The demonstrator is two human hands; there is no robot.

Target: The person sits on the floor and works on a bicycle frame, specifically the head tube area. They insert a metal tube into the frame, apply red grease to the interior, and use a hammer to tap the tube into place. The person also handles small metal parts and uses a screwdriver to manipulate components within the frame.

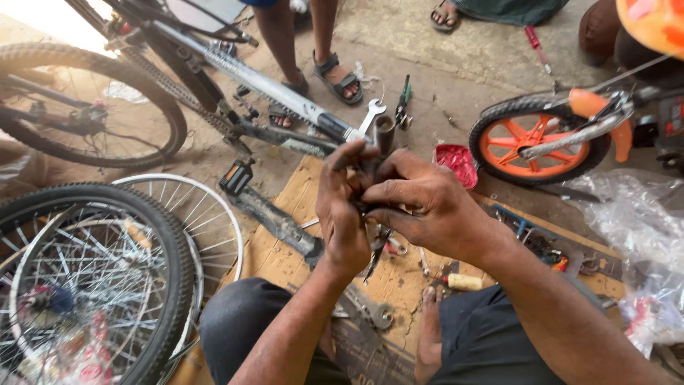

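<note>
Both hands, left hand (pixel 343 214) and right hand (pixel 420 203), hide a dark metal part (pixel 383 135).

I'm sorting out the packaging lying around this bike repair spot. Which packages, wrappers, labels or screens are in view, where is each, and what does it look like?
Clear plastic bags: on the ground at the right edge, crumpled, see-through, something red inside lower down.
Red wrapper: on the ground beyond the right hand, beside the orange wheel; crinkled, shiny.
Cardboard sheet: flattened brown, spread under the left hand.
No screens or readable signs show.
</note>
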